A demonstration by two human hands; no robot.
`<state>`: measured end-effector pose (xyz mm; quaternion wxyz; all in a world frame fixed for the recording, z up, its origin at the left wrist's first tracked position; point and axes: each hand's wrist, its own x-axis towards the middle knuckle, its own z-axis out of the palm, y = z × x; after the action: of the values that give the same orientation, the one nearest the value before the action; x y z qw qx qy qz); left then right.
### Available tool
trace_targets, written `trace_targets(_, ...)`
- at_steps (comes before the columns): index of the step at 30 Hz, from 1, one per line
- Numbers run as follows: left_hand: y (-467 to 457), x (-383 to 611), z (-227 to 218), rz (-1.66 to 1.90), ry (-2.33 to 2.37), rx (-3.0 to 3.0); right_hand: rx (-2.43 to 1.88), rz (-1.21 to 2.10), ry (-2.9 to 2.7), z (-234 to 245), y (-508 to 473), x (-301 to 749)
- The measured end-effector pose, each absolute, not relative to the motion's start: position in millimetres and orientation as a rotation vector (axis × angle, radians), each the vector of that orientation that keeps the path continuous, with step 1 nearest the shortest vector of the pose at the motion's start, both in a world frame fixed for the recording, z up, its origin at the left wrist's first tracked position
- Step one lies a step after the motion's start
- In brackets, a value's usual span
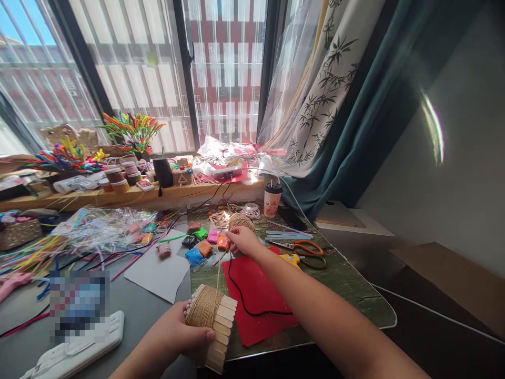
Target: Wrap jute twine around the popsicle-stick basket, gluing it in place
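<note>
Left hand (173, 337) grip closed around a flat raft of pale wooden craft sticks (218, 329), partly wound with brown jute twine; thumb lies across the twine wrap, fingers underneath, out of sight. The stick raft sits low at the near edge of the desk (355, 284), just left of a red felt sheet (256, 295). Right hand (243, 241) reaches forward, fingers pinched on the twine strand beside a round ball of brown jute twine (241, 221); the hand touches the ball's near side. A taut strand runs from the raft up to the right hand. No legible writing: the paper cup with dark lid (272, 199) carries a red print too small to read, and the item at lower left is blurred. A black cord (244, 300) loops over the red felt. Orange-handled scissors (307, 248) and a yellow glue gun (291, 259) lie right of the right hand; small bright clay packets (205, 243) lie left of it. Coloured pipe cleaners (47, 252) are scattered further left.
</note>
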<state>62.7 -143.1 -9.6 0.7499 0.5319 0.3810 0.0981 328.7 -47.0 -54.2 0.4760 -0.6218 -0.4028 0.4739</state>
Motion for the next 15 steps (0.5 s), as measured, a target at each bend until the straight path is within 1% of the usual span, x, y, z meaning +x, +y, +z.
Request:
trace_targets(3,-145,61,-11,0.201,0.813,1.144,-1.565,1.159,-1.051,-55,-87,334)
trace_targets(6,-146,63,-15,0.188,0.778,1.120,-1.574,1.317,-1.140,-57,-129,326)
trace_targets(7,-147,65,-16,0.187,0.766,1.117,-1.522,1.405,-1.192,-59,-140,321)
trace_targets(9,-149,69,-19,0.183,0.762,1.121,-1.429,1.440,-1.215,-60,-154,310)
trace_targets(12,-151,75,-20,0.168,0.775,1.137,-1.241,1.451,-1.044,-59,-160,298)
trace_targets(15,-154,77,-21,0.165,0.775,1.142,-1.130,1.541,-0.899,-54,-160,293)
